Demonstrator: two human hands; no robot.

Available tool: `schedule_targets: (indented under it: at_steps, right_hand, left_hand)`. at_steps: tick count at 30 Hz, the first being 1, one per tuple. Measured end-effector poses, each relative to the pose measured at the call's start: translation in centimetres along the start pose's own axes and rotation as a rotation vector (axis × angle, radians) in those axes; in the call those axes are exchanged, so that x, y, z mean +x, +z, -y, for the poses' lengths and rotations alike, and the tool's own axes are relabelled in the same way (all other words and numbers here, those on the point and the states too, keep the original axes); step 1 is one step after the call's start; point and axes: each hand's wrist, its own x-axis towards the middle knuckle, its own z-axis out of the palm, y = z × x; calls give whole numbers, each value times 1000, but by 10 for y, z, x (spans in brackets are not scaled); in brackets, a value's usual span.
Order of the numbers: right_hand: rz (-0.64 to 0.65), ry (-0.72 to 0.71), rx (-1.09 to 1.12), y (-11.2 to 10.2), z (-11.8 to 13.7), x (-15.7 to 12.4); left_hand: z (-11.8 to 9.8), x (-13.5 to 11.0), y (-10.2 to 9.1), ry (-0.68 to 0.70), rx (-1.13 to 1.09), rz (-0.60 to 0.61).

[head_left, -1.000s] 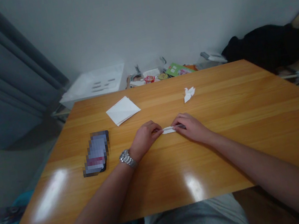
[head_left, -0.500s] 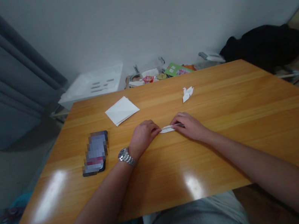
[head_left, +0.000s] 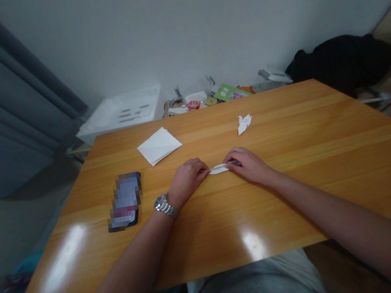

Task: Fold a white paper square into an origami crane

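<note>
On the wooden table [head_left: 319,166], what do the hands hold?

Reply: one folded paper strip [head_left: 218,169], lying flat at mid-table between them. Left hand [head_left: 187,180] grips one end, fingers curled over it. Right hand [head_left: 249,165] grips the other end. Neither has released; exact finger contact is partly hidden.

Query: what shows at the right fingertips?

Reply: a small dark item [head_left: 236,163], mostly covered by the right hand. Its identity cannot be told.

Query: what lies nearby?

Reply: paper crane [head_left: 244,124] beyond the right hand; paper stack [head_left: 159,145] beyond the left; blurred phone [head_left: 125,202] left of the left wrist, which wears a metal watch [head_left: 164,206].

Query: handling note?

Reply: judged from the narrow strip, pressure should stay even at both ends, with layers aligned, since uneven force could skew the crease.
</note>
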Motion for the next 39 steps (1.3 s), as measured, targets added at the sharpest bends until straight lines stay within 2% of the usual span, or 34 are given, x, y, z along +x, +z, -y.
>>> schedule_targets:
  at_steps: [9, 14, 17, 23, 28, 33, 39]
  right_hand:
    - [-15, -60, -21, 4, 5, 0]
    - [-2, -89, -1, 8, 14, -1]
    - [6, -85, -6, 7, 17, -1]
    - [7, -67, -8, 2, 8, -1]
    - [25, -49, -21, -1, 6, -1]
    - [28, -63, -53, 0, 13, -1]
    - [43, -65, -51, -2, 12, 0]
  left_hand:
    - [1, -4, 6, 48, -45, -109]
    - [-10, -1, 14, 96, -53, -51]
    - [-14, 0, 15, 80, -50, -45]
    - [-9, 1, 13, 34, -10, -43]
    - [-5, 1, 14, 58, -21, -50]
    - [-10, 2, 18, 112, -35, -44]
    - [-16, 3, 20, 58, 36, -34]
